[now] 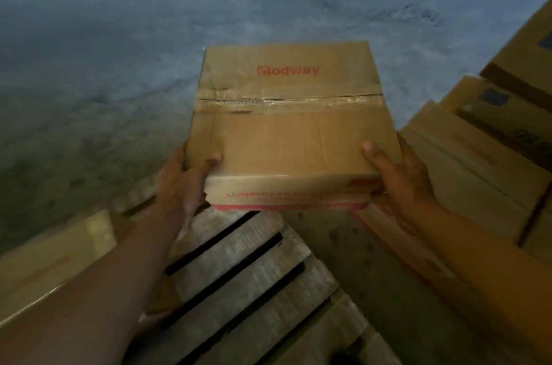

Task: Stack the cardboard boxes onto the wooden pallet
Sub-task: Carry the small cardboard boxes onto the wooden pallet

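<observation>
Taped "Glodway" cardboard box (289,122), gripped at both sides by left hand (186,182) and right hand (400,176), above wooden pallet (254,281)

Box (286,131) I hold: matt brown cardboard, creased and scuffed; its seam carries glossy clear tape (286,100), wrinkled. Pallet (248,269) slats below: bare wood, rough, grain weathered grey. Floor (119,21): matt concrete, mottled, with fine cracks.

Taped Glodway cardboard box (289,125) gripped at its near corners by left hand (186,182) and right hand (398,176), above the wooden pallet (254,281).
</observation>
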Demonstrator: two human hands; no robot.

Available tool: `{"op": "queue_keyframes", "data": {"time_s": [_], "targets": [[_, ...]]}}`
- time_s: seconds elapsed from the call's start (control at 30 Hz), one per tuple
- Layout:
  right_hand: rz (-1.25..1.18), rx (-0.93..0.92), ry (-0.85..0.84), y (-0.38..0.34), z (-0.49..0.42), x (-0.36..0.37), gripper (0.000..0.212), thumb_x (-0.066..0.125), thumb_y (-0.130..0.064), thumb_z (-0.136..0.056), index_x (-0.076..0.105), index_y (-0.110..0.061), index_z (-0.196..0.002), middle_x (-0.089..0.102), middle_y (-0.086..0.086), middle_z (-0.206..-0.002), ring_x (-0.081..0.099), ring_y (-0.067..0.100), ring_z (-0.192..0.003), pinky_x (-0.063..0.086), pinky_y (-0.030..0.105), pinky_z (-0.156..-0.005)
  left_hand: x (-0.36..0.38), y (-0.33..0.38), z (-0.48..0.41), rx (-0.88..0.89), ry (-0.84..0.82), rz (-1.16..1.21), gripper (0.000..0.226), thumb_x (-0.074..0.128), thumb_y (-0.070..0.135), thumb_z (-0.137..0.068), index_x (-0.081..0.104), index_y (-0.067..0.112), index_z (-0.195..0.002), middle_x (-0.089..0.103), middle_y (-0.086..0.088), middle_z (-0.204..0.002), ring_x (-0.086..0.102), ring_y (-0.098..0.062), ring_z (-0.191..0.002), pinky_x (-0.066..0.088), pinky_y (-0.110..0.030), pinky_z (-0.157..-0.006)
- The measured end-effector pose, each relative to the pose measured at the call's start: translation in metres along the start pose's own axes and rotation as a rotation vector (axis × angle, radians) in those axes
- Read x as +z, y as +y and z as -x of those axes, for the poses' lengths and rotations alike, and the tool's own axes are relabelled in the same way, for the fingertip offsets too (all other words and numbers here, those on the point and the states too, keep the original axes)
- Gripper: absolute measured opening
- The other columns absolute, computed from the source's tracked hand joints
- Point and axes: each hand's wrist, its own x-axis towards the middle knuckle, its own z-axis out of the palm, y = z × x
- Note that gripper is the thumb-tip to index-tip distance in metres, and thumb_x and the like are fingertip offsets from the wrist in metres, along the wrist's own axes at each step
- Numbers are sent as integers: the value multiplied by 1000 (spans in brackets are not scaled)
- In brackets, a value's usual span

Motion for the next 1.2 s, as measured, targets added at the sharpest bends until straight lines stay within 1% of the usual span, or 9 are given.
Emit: {"op": "queue_keyframes", "data": {"time_s": [0.1, 0.17, 0.37, 0.53, 0.6, 0.73, 0.93, 1.1, 1.2], "targets": [[38, 27, -135, 18, 10, 39, 56, 74, -64, -71, 64, -44, -122, 70, -10, -118, 68, 16, -106, 58, 44, -88, -48, -37, 9, -64, 80, 55, 39, 71, 27, -87, 62, 46, -120, 69, 8, -108, 71, -17, -87, 62, -39, -73], [65, 59, -233, 36, 14, 59, 52, 74, -70, -67, 62, -56, -116, 69, -12, -118, 67, 22, -108, 57, 54, -88, -70, -66, 13, -109, 107, 64, 44, 69, 25, -89, 57, 39, -129, 66, 1, -116, 69, -23, -95, 60, -43, -78], [151, 133, -467, 88, 3, 109, 31, 73, -57, -81, 57, -63, -107, 70, -14, -114, 71, 20, -100, 61, 46, -74, -101, -152, 27, -233, 234, 139, 45, 64, 17, -94, 54, 27, -136, 67, 0, -107, 70, -19, -82, 57, -26, -53], [153, 204, -536, 125, -13, 146, 32, 76, -42, -84, 60, -49, -111, 74, -13, -101, 74, 10, -81, 58, 31, -53, -105, -201, 27, -286, 299, 125, 44, 61, 18, -96, 52, 28, -137, 64, -12, -116, 66, -38, -97, 51, -73, -76], [150, 213, -570, 138, -19, 159, 30, 76, -42, -83, 60, -52, -106, 75, -16, -99, 74, 8, -82, 58, 30, -52, -106, -213, 22, -299, 331, 122, 43, 62, 18, -95, 52, 28, -137, 63, -11, -112, 65, -36, -93, 47, -77, -76], [166, 224, -603, 163, -29, 179, 42, 77, -46, -82, 58, -48, -120, 73, -20, -103, 72, 4, -86, 59, 29, -55, -108, -230, 9, -297, 378, 106, 39, 63, 20, -95, 56, 30, -132, 63, -2, -104, 66, -26, -84, 51, -74, -71], [172, 276, -568, 202, -34, 192, 62, 77, -45, -81, 52, -37, -137, 70, -12, -113, 72, 4, -84, 58, 29, -55, -107, -253, -10, -230, 419, -8, 41, 66, 26, -93, 52, 47, -126, 62, 17, -105, 68, -6, -85, 62, -37, -73], [171, 297, -569, 222, -33, 199, 45, 78, -47, -79, 56, -49, -118, 72, -19, -105, 72, 2, -85, 57, 27, -57, -103, -265, -10, -256, 447, -93, 52, 65, 28, -93, 47, 35, -142, 57, -3, -128, 61, -29, -110, 55, -54, -87], [167, 296, -576, 225, -30, 199, 40, 78, -47, -79, 55, -53, -111, 71, -27, -97, 70, -6, -82, 54, 20, -53, -101, -268, -8, -259, 451, -168, 57, 65, 29, -93, 43, 30, -146, 54, -7, -133, 58, -31, -116, 54, -53, -91]]}}
